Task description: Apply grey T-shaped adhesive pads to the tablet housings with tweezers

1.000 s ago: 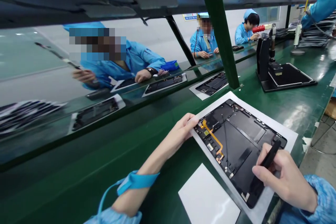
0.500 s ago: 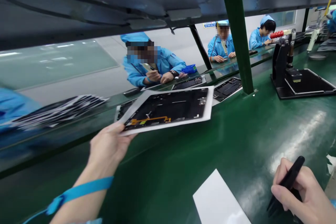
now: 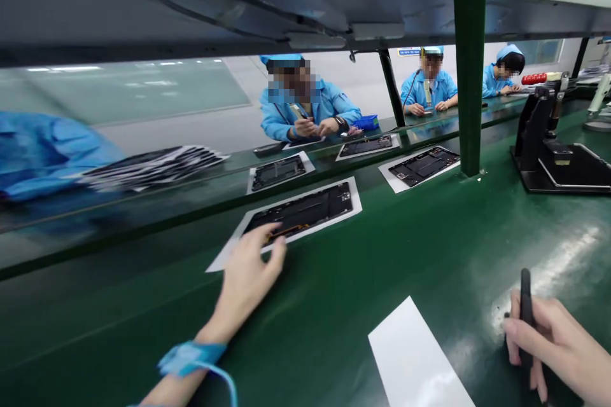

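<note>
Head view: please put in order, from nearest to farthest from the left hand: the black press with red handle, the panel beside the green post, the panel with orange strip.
1. Panel with orange strip: right at the left hand, partly behind its fingers.
2. Other panel: farther right, beside the green post.
3. Black press: farthest right, past the post.

Cannot see the near left part of the black tablet housing point(image 3: 311, 206), covered by the left hand point(image 3: 248, 273), nor judge contact between the two. Cannot make out the lower end of the black tool point(image 3: 526, 302), obscured at the right hand point(image 3: 548, 338). Find the white card point(image 3: 415, 356) cut off by the bottom edge, a co-worker's sleeve point(image 3: 42, 154) blurred at far left, and the framed panel point(image 3: 578, 165) cropped at right.
</note>
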Available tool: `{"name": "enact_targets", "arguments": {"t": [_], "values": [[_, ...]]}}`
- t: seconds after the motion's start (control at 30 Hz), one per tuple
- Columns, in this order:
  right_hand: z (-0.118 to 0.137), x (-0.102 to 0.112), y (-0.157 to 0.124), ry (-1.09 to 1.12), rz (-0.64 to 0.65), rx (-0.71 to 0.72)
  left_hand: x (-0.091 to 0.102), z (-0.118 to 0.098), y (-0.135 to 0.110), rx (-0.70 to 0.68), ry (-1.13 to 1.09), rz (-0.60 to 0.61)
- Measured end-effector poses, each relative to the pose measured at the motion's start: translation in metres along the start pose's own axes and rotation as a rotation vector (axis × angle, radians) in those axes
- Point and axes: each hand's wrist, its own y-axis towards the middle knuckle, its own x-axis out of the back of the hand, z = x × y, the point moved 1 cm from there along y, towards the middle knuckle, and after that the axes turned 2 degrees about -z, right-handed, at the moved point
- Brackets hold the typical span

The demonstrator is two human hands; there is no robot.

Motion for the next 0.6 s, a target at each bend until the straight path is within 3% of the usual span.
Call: {"name": "enact_targets", "arguments": {"t": [0.1, 0.2, 0.27, 0.37, 0.47, 0.6], "values": [[0.029, 0.008, 0.032, -0.337, 0.094, 0.075, -0.012, -0.046, -0.049, -0.354, -0.121, 0.155], [0.065, 0.005, 0.096, -0.527, 0.016, 0.173, -0.014, -0.101, -0.098, -0.668, -0.254, 0.353], [0.083, -0.005, 0.148, -0.672, -0.099, 0.237, -0.009, -0.132, -0.116, -0.879, -0.326, 0.522], [0.1, -0.027, 0.22, -0.875, -0.248, 0.318, 0.0, -0.155, -0.119, -0.919, -0.325, 0.662], [0.109, -0.045, 0.272, -1.004, -0.344, 0.36, 0.004, -0.154, -0.114, -0.879, -0.323, 0.642], [0.116, -0.057, 0.315, -1.094, -0.405, 0.336, 0.001, -0.148, -0.117, -0.859, -0.326, 0.611]]}}
